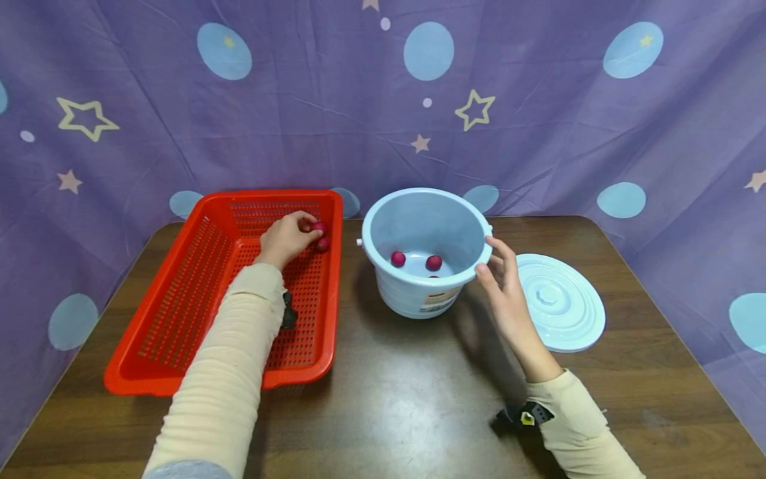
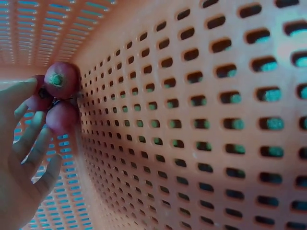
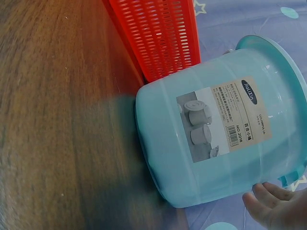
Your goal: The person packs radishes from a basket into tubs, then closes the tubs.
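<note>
My left hand (image 1: 286,238) reaches into the red plastic basket (image 1: 332,306), at its far right corner. Its thumb and fingers pinch a small red onion (image 2: 39,93); a second red onion (image 2: 62,80) and a third red onion (image 2: 62,117) lie against it by the perforated wall. My right hand (image 1: 505,293) touches the right side of the rim of a light blue bucket (image 1: 413,299), fingers loosely spread. Inside the bucket are a red onion (image 1: 397,259), another onion (image 1: 433,263) and part of a third, mostly hidden by the near rim.
A round light blue lid (image 1: 556,303) lies on the wooden table (image 1: 383,399), right of the bucket. Behind the table hangs a purple curtain (image 1: 335,100) with stars and dots. The bucket carries a paper label (image 3: 223,120) on its near side.
</note>
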